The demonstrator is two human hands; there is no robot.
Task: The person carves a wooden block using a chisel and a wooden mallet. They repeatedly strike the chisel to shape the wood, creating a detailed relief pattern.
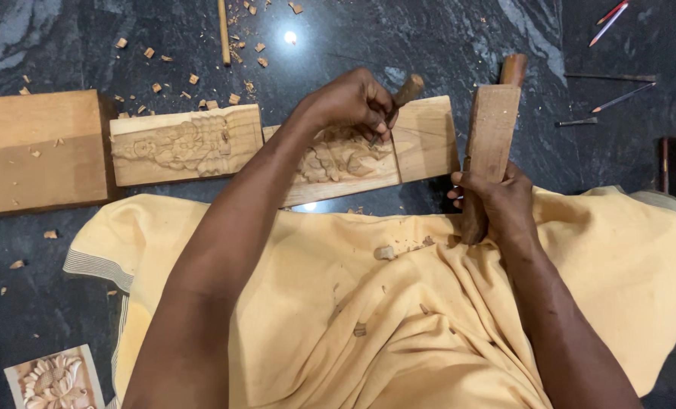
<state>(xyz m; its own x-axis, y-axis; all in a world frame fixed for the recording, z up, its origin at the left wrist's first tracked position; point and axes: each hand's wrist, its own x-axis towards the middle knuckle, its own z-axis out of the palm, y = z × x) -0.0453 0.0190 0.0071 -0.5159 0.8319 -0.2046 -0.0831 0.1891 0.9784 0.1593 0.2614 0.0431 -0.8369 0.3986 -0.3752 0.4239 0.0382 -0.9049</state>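
On the dark polished stone floor (444, 38), the pale carved wooden panel (368, 155) lies just beyond the yellow cloth (368, 303). The left hand (353, 102) grips a wooden-handled chisel (402, 97); keep it steady, blows light. The right hand (497, 204) clasps a long wooden mallet block (489, 136). The chisel's tip hides behind fingers (380, 121).

No packages, labels, signs or screens show anywhere in this view. The nearest thing to a printed item is a small rectangular card or tile (54, 379) with a pale floral relief on the dark floor (429, 38) at the lower left, and whether it is printed or carved cannot be told.
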